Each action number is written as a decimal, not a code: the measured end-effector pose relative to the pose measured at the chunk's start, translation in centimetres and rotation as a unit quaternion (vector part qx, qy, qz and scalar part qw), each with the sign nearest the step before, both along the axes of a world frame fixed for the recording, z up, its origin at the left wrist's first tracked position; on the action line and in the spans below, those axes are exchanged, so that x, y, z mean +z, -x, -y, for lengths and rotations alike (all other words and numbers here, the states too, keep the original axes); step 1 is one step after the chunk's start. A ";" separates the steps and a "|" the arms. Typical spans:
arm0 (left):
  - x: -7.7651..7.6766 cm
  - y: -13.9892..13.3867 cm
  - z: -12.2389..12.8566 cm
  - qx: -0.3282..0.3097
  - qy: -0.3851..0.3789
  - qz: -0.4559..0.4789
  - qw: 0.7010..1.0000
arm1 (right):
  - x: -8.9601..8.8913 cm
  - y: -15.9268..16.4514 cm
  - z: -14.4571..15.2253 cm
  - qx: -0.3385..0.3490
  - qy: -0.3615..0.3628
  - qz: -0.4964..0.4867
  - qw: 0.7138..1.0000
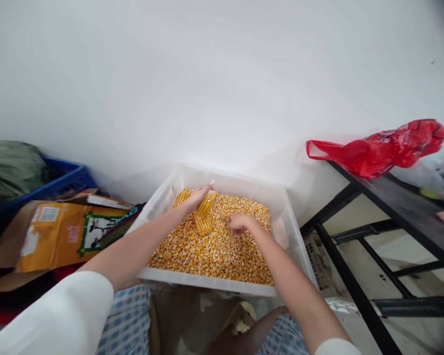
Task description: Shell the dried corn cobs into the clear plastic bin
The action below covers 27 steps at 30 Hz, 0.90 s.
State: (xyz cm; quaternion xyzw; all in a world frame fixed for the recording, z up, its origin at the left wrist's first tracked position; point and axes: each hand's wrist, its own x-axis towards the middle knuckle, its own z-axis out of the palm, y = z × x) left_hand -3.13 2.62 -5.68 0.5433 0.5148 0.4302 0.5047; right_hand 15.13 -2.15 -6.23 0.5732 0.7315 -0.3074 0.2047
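A white plastic bin [229,287] holds a broad bed of loose yellow corn kernels [214,254]. Toward the back left of the bin, my left hand [197,197] is closed round a corn cob [207,203] that still bears its kernels. Another corn cob [203,225] lies on the kernels just below it, and more cob shows behind my left wrist. Right of the cobs, my right hand [240,223] is low over the kernels with its fingers curled in. Whatever those fingers hold, if anything, is hidden.
At the left lie an orange cardboard box [64,231] and a blue crate [72,175] with a green bag. A black-framed table [399,207] stands close on the right, bearing a red plastic bag [381,150]. A white wall [222,88] rises behind the bin.
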 end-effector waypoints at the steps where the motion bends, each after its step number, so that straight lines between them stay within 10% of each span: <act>1: 0.0 0.0 -0.1 -0.022 0.011 0.019 1.000 | 0.7 -0.1 0.0 0.003 -0.023 0.000 1.000; 9: 0.7 0.1 -0.4 -0.141 0.058 0.118 0.981 | 6.2 0.2 1.4 -0.003 -0.337 -0.229 0.913; 27: 0.6 -2.2 -0.2 -0.127 -0.116 -0.051 0.984 | 4.9 2.4 1.5 -0.123 -0.301 -0.481 0.814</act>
